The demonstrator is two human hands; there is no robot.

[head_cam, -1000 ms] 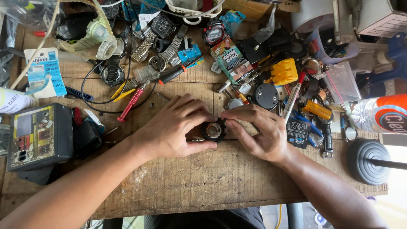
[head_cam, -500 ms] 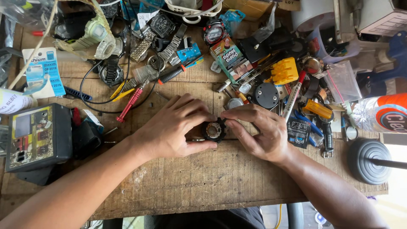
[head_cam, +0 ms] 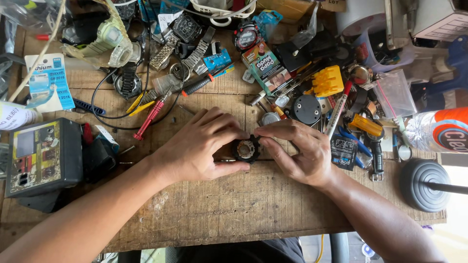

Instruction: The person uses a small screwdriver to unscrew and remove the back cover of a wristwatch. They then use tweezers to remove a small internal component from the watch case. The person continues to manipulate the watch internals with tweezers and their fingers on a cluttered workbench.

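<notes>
We keep our left hand (head_cam: 202, 148) and our right hand (head_cam: 297, 148) closed around the small round black watch case (head_cam: 245, 148), fingertips pinching it from both sides, flat on the wooden desk (head_cam: 234, 209) between them. Compared with a moment ago, nothing has moved; the grip is the same, so the work seems steady. Near, a red screwdriver (head_cam: 151, 117) and a yellow tool (head_cam: 327, 81) lie among clutter.

Left hand (head_cam: 204, 148), right hand (head_cam: 300, 152): bare, no gloves, rings or wristwear seen. Forearms uncovered, sleeves not shown.
</notes>
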